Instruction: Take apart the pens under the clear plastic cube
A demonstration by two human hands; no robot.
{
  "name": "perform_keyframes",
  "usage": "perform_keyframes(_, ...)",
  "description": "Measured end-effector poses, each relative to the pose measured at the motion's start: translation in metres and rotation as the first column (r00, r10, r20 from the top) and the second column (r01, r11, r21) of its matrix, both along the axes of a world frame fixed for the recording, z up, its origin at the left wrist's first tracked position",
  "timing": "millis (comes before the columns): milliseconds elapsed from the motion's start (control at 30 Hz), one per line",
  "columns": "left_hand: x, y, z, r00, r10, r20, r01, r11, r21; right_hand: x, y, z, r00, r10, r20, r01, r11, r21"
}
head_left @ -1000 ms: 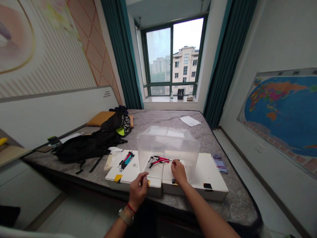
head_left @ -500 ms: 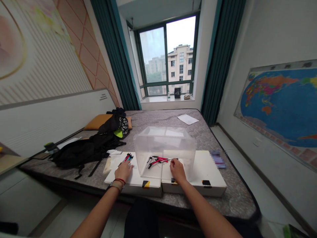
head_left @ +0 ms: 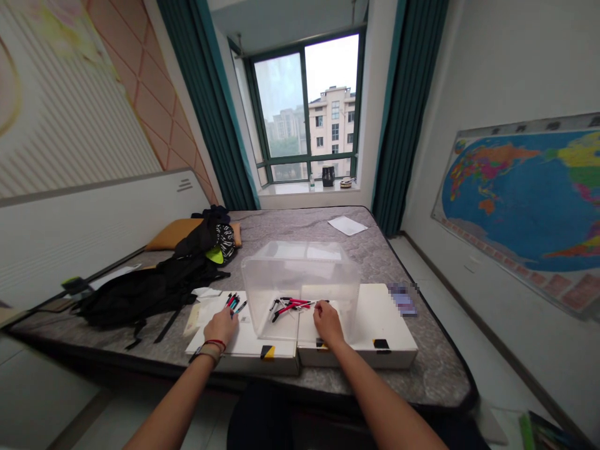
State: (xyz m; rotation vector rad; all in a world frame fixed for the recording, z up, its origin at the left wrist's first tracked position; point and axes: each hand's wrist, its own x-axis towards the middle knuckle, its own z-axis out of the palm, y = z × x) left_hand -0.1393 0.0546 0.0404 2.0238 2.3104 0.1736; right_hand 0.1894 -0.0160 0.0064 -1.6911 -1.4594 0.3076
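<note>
Moving in head view: left hand (head_left: pixel 222 327) has gone from front of clear box (head_left: pixel 300 270) to pens (head_left: pixel 233 302) on white carton (head_left: pixel 244 344); fingers curled narrow, grip cannot tell. Right hand (head_left: pixel 328 322) stays beside red-black pieces (head_left: pixel 290 304), fingers pinched, hold unclear. So, each hand at separate group.

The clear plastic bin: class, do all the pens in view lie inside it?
No, one group of pens lies outside the clear plastic bin, on the white box by the left hand.
</note>
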Motion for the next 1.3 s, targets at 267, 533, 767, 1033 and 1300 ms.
perform_keyframes(267,-0.012,-0.023,0.032,0.992,-0.037,0.120,0.026,0.996,0.091,0.000,0.001,-0.002,1.000,0.003,-0.012,-0.002,1.000,0.025)
perform_keyframes(533,0.010,-0.134,0.070,0.852,-0.274,0.445,0.074,0.906,0.416,0.002,0.001,0.000,0.997,0.009,-0.077,-0.006,1.000,0.029)
perform_keyframes(767,0.118,-0.121,0.048,0.600,-0.528,0.600,0.347,0.848,0.400,0.008,-0.001,0.003,0.954,0.030,-0.299,-0.026,1.000,0.018)
perform_keyframes(1033,0.173,-0.063,0.000,0.548,-0.781,0.300,0.552,0.607,0.572,0.010,0.003,0.006,0.944,0.103,-0.315,-0.113,0.994,-0.011)
perform_keyframes(1300,0.166,-0.052,-0.030,0.586,-0.781,0.217,0.541,0.576,0.612,0.012,0.007,0.003,0.960,0.103,-0.261,-0.097,0.995,0.039)
